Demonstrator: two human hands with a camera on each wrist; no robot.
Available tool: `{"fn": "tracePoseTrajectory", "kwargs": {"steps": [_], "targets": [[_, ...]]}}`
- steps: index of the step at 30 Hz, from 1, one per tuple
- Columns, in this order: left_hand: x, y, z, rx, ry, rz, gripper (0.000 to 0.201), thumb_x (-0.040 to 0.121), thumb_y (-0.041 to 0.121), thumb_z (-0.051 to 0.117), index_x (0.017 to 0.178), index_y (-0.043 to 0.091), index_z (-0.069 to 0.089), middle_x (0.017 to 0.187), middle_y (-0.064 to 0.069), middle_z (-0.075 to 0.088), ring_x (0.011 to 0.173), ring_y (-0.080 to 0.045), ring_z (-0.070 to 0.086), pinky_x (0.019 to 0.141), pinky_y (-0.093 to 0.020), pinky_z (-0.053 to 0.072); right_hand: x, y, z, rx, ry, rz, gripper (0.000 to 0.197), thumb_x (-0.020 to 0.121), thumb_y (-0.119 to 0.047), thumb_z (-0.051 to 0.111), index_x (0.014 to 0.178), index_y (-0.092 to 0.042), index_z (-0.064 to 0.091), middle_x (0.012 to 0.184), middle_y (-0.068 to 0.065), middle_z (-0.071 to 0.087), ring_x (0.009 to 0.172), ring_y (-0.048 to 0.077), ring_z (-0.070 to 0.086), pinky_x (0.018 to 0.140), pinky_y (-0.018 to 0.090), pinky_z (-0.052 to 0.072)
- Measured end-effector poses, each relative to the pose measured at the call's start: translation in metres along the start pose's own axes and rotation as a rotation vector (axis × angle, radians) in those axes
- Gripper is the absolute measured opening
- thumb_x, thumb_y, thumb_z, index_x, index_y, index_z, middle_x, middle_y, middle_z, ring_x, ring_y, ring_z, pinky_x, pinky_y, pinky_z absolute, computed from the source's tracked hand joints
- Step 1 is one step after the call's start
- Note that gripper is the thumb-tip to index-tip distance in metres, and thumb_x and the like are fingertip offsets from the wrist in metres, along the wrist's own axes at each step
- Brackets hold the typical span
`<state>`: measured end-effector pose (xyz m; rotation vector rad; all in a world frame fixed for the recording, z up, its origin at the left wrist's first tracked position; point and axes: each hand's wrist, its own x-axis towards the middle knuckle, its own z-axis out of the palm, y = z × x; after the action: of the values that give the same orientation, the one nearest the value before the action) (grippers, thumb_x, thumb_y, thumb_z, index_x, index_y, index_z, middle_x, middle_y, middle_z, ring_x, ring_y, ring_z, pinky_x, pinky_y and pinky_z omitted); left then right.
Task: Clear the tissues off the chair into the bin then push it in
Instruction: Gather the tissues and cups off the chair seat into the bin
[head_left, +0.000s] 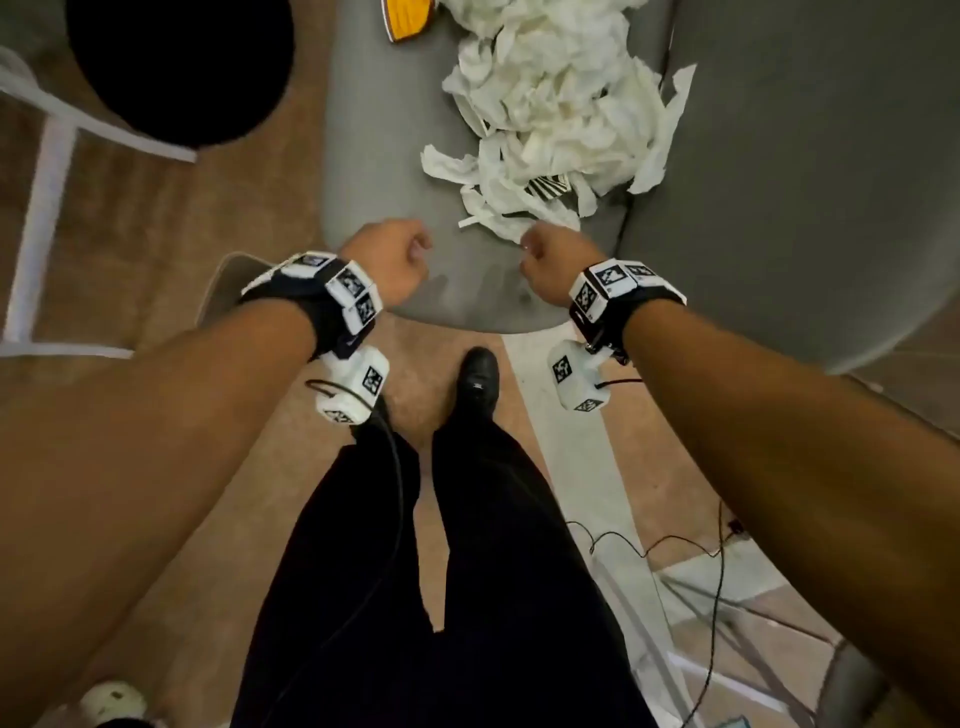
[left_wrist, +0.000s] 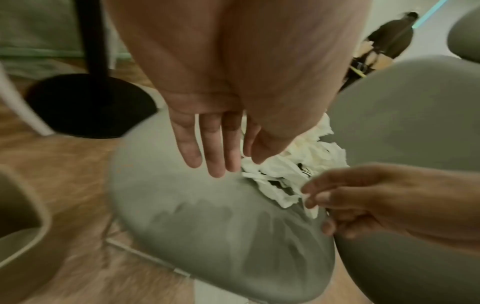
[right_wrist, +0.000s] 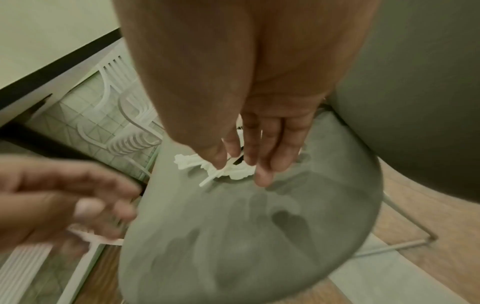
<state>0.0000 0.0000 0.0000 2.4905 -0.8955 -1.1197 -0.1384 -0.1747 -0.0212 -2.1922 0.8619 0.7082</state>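
Note:
A heap of torn white tissues (head_left: 545, 104) lies on the grey chair seat (head_left: 374, 156), towards the backrest. My left hand (head_left: 400, 254) hovers over the seat's front part beside the heap; in the left wrist view its fingers (left_wrist: 207, 148) hang straight and hold nothing, just short of the tissues (left_wrist: 298, 164). My right hand (head_left: 550, 254) is at the near edge of the heap. In the right wrist view its thumb and forefinger (right_wrist: 233, 162) pinch a thin tissue strip (right_wrist: 239, 172) on the seat (right_wrist: 259, 236). A beige bin (left_wrist: 23, 226) stands on the floor at my left.
The chair's grey backrest (head_left: 805, 182) rises on the right. A black round table base (head_left: 176, 67) and a white chair frame (head_left: 47, 182) stand on the left. An orange item (head_left: 408, 18) lies at the seat's far end. Cables (head_left: 675, 545) trail over the floor by my legs.

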Motion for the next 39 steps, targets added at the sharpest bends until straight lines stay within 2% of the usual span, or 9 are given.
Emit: {"fn": "tracePoseTrajectory", "kwargs": {"steps": [3, 6, 10, 15, 20, 24, 30, 35, 39], "targets": [[0.047, 0.029, 0.013, 0.069, -0.033, 0.085, 0.039, 0.088, 0.019, 0.055, 0.127, 0.018, 0.057, 0.114, -0.005, 0.065, 0.107, -0.027, 0.061, 0.089, -0.027, 0.044, 0.026, 0.004, -0.007, -0.003, 0.089, 0.016, 0.046, 0.09, -0.016, 0.054, 0.136, -0.01, 0.049, 0.128, 0.015, 0.059, 0.119, 0.034, 0.055, 0.097, 0.036, 0.043], [0.083, 0.048, 0.029, 0.181, -0.05, 0.227, 0.053, 0.084, 0.02, 0.062, 0.135, 0.021, 0.049, 0.131, -0.01, 0.051, 0.118, -0.031, 0.053, 0.096, -0.039, 0.047, 0.045, 0.011, -0.006, 0.006, 0.151, 0.017, 0.054, 0.087, -0.012, 0.056, 0.139, -0.013, 0.043, 0.124, 0.015, 0.06, 0.116, 0.033, 0.057, 0.092, 0.036, 0.046], [0.115, 0.041, 0.055, 0.39, -0.007, 0.24, 0.067, 0.079, 0.029, 0.069, 0.14, 0.025, 0.041, 0.13, -0.012, 0.044, 0.117, -0.035, 0.046, 0.089, -0.048, 0.048, 0.068, 0.025, -0.008, -0.025, 0.173, -0.025, 0.064, 0.082, -0.013, 0.06, 0.142, -0.021, 0.04, 0.119, 0.011, 0.063, 0.111, 0.031, 0.059, 0.085, 0.033, 0.048], [0.118, 0.003, 0.055, 0.39, 0.02, 0.257, 0.03, 0.089, 0.017, 0.061, 0.119, 0.01, 0.058, 0.122, -0.018, 0.049, 0.114, -0.04, 0.047, 0.089, -0.049, 0.046, 0.073, 0.023, -0.005, -0.155, 0.105, -0.084, 0.051, 0.077, -0.038, 0.066, 0.125, -0.027, 0.054, 0.117, 0.008, 0.065, 0.107, 0.031, 0.061, 0.088, 0.037, 0.053], [0.098, -0.025, 0.032, 0.235, 0.061, 0.244, 0.028, 0.091, 0.026, 0.043, 0.092, 0.003, 0.058, 0.108, -0.019, 0.05, 0.099, -0.036, 0.05, 0.081, -0.042, 0.045, 0.069, 0.006, -0.002, -0.048, 0.113, -0.125, 0.03, 0.079, -0.035, 0.065, 0.107, -0.025, 0.06, 0.087, -0.003, 0.068, 0.09, 0.021, 0.065, 0.08, 0.033, 0.054], [0.09, -0.037, 0.01, 0.236, 0.081, 0.138, 0.038, 0.088, 0.037, 0.033, 0.079, 0.008, 0.056, 0.105, -0.011, 0.051, 0.102, -0.03, 0.047, 0.085, -0.044, 0.046, 0.07, -0.013, 0.002, -0.081, 0.152, -0.178, 0.051, 0.077, -0.043, 0.068, 0.122, -0.027, 0.05, 0.107, 0.0, 0.062, 0.096, 0.023, 0.062, 0.084, 0.038, 0.053], [0.089, -0.069, 0.011, 0.264, 0.146, 0.205, 0.042, 0.08, 0.051, 0.055, 0.082, 0.01, 0.066, 0.104, -0.004, 0.055, 0.09, -0.026, 0.053, 0.074, -0.037, 0.047, 0.074, -0.038, 0.014, -0.198, 0.122, -0.249, 0.08, 0.072, -0.053, 0.069, 0.141, -0.029, 0.036, 0.135, 0.006, 0.04, 0.108, 0.028, 0.058, 0.086, 0.043, 0.055], [0.073, -0.084, 0.008, 0.125, 0.101, 0.158, 0.033, 0.077, 0.042, 0.062, 0.064, 0.012, 0.056, 0.063, -0.005, 0.061, 0.064, -0.031, 0.06, 0.054, -0.028, 0.036, 0.093, -0.054, 0.014, -0.36, 0.141, -0.389, 0.075, 0.078, -0.006, 0.06, 0.145, -0.027, 0.034, 0.15, 0.006, 0.03, 0.118, 0.034, 0.054, 0.082, 0.046, 0.057], [0.059, -0.101, 0.001, 0.055, 0.114, 0.068, 0.04, 0.069, 0.044, 0.06, 0.055, 0.007, 0.05, 0.053, -0.011, 0.055, 0.055, -0.034, 0.055, 0.045, -0.035, 0.039, 0.111, -0.075, 0.01, -0.551, -0.032, -0.347, 0.078, 0.079, -0.004, 0.066, 0.144, -0.034, 0.037, 0.145, 0.003, 0.041, 0.116, 0.033, 0.059, 0.077, 0.04, 0.051]]}}
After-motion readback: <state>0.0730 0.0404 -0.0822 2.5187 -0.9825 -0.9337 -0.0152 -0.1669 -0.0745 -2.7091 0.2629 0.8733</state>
